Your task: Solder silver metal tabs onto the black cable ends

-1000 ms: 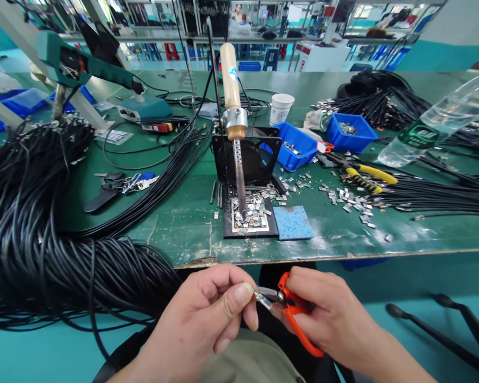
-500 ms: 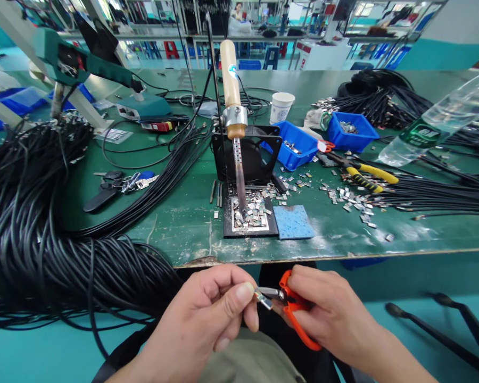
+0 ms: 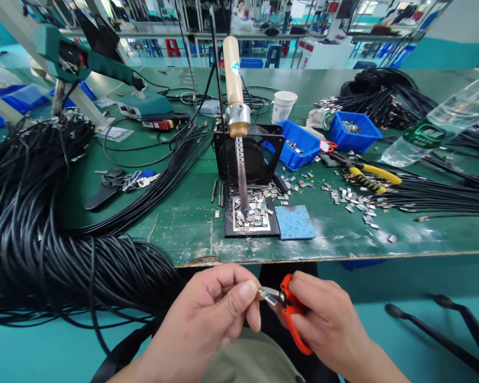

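Observation:
My left hand (image 3: 211, 319) is below the table's front edge, thumb and fingers pinched on a small metal piece that I can barely make out. My right hand (image 3: 327, 327) grips orange-handled snips (image 3: 287, 314), whose short blades meet that piece at my left thumb tip. Straight ahead on the green table (image 3: 183, 223) a wooden-handled soldering iron (image 3: 236, 111) stands tip down over a black tray (image 3: 250, 215) littered with small metal clips.
A thick bundle of black cable (image 3: 35, 223) fills the left side and hangs over the edge. A blue sponge (image 3: 294, 222), loose clips, yellow-handled pliers (image 3: 363, 178), two blue bins (image 3: 299, 146), a paper cup (image 3: 283, 106) and a plastic bottle (image 3: 443, 125) lie to the right.
Both hands have stayed together and drifted slightly right. The snips' handle has turned a little steeper.

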Demonstrator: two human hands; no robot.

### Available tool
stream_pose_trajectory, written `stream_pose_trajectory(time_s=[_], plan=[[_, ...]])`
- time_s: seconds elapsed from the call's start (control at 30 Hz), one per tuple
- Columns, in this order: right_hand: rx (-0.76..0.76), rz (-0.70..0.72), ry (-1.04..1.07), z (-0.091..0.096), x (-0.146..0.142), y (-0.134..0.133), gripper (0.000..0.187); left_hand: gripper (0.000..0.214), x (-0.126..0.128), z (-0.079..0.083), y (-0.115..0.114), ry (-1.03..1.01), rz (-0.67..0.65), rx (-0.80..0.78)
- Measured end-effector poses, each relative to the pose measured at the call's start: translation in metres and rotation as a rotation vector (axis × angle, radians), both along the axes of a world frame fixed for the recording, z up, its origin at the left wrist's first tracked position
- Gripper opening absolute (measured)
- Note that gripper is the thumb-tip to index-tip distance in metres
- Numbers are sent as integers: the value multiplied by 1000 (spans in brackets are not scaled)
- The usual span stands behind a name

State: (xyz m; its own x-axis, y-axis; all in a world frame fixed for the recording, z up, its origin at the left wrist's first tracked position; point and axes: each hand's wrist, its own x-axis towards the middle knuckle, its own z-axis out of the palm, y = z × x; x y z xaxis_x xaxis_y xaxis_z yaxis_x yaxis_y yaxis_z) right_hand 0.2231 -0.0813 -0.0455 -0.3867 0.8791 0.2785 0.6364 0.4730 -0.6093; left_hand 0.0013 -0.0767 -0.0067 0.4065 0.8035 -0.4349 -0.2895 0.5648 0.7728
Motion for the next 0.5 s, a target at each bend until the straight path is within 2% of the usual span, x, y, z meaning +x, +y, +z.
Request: stream_pose_trajectory(time_s=[0.4,0.5], plan=[[-35,-165,173,-9,-22,-16,40,29,7,8,3,-38,32,-30],[-124,-222,218,-5,-17,-15,39,29,6,7,2,-27,27,-34]])
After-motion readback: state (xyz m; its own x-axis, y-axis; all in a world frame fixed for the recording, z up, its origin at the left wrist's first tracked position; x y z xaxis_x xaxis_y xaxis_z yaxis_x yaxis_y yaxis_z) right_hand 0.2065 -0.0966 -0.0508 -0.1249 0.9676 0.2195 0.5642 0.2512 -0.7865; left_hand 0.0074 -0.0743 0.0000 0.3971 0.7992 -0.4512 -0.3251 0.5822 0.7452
